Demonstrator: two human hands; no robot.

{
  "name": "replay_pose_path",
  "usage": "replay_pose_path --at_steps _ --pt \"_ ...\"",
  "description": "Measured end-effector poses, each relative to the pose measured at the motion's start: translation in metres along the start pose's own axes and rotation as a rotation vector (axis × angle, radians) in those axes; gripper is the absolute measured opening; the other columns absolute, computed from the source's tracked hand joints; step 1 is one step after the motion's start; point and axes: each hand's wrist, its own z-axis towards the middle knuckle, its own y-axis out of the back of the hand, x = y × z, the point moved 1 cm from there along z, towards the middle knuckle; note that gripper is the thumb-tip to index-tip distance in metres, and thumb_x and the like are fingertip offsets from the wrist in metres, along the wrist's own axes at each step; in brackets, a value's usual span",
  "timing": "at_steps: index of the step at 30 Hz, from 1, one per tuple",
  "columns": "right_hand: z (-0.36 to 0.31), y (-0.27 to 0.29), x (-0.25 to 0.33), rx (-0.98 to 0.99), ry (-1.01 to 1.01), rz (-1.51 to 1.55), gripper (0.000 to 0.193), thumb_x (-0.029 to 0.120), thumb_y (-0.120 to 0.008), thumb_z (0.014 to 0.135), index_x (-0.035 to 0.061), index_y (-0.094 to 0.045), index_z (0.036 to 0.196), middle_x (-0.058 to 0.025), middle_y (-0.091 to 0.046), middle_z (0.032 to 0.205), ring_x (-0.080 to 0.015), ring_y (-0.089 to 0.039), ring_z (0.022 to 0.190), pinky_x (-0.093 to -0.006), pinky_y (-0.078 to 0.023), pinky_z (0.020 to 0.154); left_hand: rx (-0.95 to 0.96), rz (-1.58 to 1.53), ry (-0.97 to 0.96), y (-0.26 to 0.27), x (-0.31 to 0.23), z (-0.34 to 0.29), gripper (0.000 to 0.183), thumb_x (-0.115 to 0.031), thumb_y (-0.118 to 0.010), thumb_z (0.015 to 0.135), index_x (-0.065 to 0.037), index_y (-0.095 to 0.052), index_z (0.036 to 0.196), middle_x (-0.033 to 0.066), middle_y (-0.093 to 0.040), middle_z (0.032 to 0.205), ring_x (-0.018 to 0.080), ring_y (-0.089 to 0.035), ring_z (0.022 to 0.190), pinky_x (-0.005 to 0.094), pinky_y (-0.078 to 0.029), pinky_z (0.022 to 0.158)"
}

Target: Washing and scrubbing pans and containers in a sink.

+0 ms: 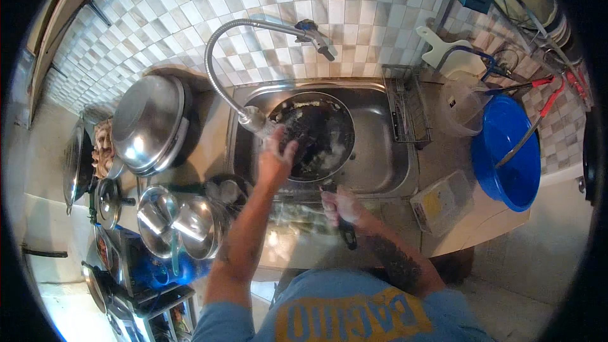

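A round black frying pan lies tilted in the steel sink, with white suds on its dark inner surface. My right hand, which has suds on it, is closed around the pan's black handle at the sink's front edge. My left hand is over the pan's left side, its thumb and fingers apart, and nothing shows in it. Just beyond those fingers hangs the spray head of a flexible metal hose, with water apparently coming out. The left fingertips are partly blurred.
Around the pan is the steel sink, with a wire rack on its right side. Farther right stand a blue basin and a clear plastic container. Left are a large metal pot and steel bowls.
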Motion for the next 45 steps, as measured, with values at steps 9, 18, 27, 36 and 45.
replay_pose_path --at_steps 9,18,27,36,45 --pt "0.025 -0.013 0.032 0.179 0.103 -0.217 0.028 0.023 -0.046 0.096 0.0095 -0.043 0.072 -0.0012 -0.042 0.056 -0.0133 -0.042 0.043 -0.0318 -0.041 0.041 0.336 0.795 0.006 -0.005 0.054 0.079 0.029 -0.016 -0.054 0.086 -0.008 -0.056 0.115 0.0268 -0.053 0.11 0.0406 -0.055 0.098 0.0416 -0.045 0.086" --pt "0.094 -0.049 -0.014 -0.163 0.335 -0.564 0.021 0.025 -0.055 0.093 0.0049 -0.048 0.097 -0.0058 -0.051 0.063 -0.015 -0.05 0.047 -0.0335 -0.044 0.045 -0.179 0.58 -0.455 0.024 0.071 0.114 0.031 -0.006 -0.053 0.084 -0.003 -0.054 0.115 0.0182 -0.056 0.11 0.0357 -0.051 0.106 0.0421 -0.038 0.096" --pt "0.049 -0.049 -0.001 0.286 0.203 -0.034 0.03 0.026 -0.052 0.094 0.0123 -0.041 0.07 0.0014 -0.04 0.057 -0.014 -0.041 0.044 -0.0309 -0.037 0.04 -0.068 0.542 -0.145 0.012 0.043 0.081 0.02 -0.005 -0.06 0.082 -0.01 -0.061 0.101 0.0142 -0.062 0.099 0.0356 -0.058 0.09 0.0417 -0.047 0.08" --pt "0.024 -0.029 0.015 0.253 0.099 -0.052 0.036 0.026 -0.048 0.094 0.0144 -0.037 0.063 0.0019 -0.034 0.052 -0.0134 -0.038 0.041 -0.0324 -0.037 0.039 0.315 0.552 -0.143 0.008 0.016 0.068 0.017 -0.006 -0.065 0.077 -0.011 -0.066 0.094 0.011 -0.065 0.096 0.0298 -0.062 0.093 0.0374 -0.049 0.08" --pt "0.019 -0.024 0.022 0.131 -0.023 0.008 0.033 0.022 -0.048 0.094 0.0144 -0.038 0.063 0.0025 -0.036 0.055 -0.0132 -0.039 0.043 -0.0317 -0.036 0.042 0.387 0.471 -0.511 -0.018 0.034 0.061 0.013 -0.008 -0.063 0.073 -0.008 -0.065 0.086 0.0132 -0.063 0.088 0.0333 -0.061 0.088 0.0409 -0.05 0.076"
